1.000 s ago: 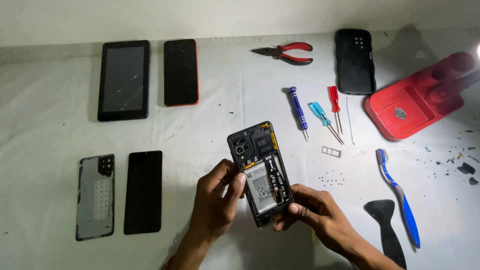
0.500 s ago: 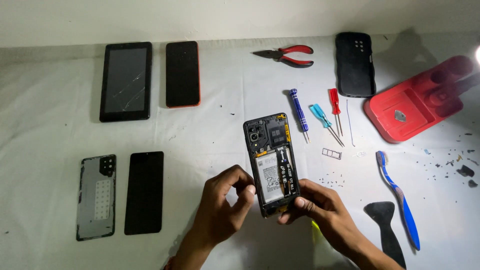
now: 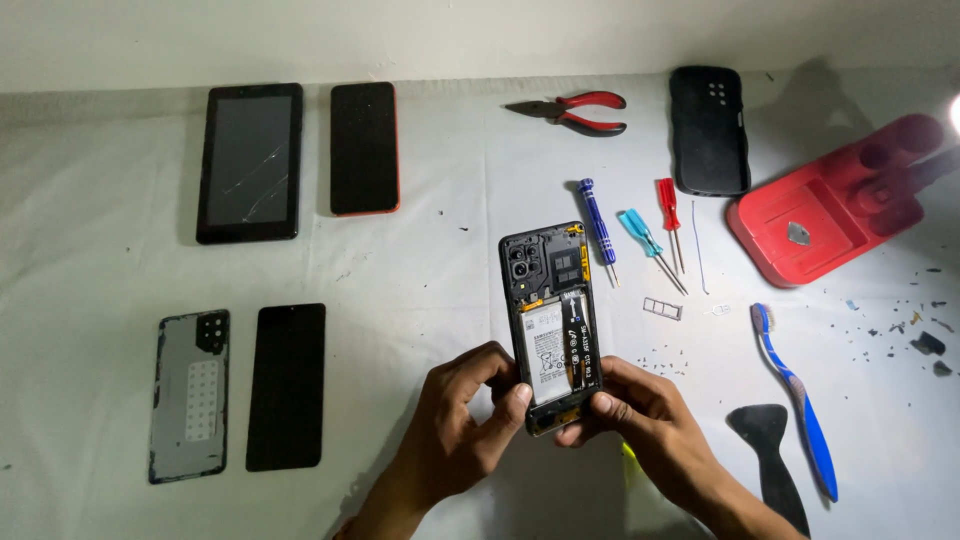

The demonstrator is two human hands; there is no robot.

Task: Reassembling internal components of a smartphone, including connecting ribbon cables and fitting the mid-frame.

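Work surface: white cloth-covered table (image 3: 430,270), specks of debris at the 3 o'clock edge.
Red tray: red moulded holder (image 3: 830,205) at 2 o'clock.
Tablet: black, cracked screen (image 3: 249,162), at 10 o'clock; a red-edged phone (image 3: 364,148) just beside it.
Lower left: grey back cover (image 3: 190,395) and black screen panel (image 3: 287,386) side by side at 8 o'clock.
Black case: phone case (image 3: 709,130) at 1 o'clock, pliers (image 3: 575,111) near it.
Opened phone: back removed, battery and boards exposed (image 3: 552,320); at centre, held by its lower end, upper end pointing to 12 o'clock.
Left hand: (image 3: 462,425) thumb and fingers clamped on the phone's lower left edge.
Right hand: (image 3: 640,420) fingers closed around the phone's lower right corner.
Toothbrush: blue (image 3: 797,400), at 4 o'clock, black pry tool (image 3: 767,450) beside it.
Screwdrivers: blue (image 3: 598,225), cyan (image 3: 648,235) and red (image 3: 670,215), just right of the phone.
SIM tray: small metal frame (image 3: 662,308) at 3 o'clock of the phone.
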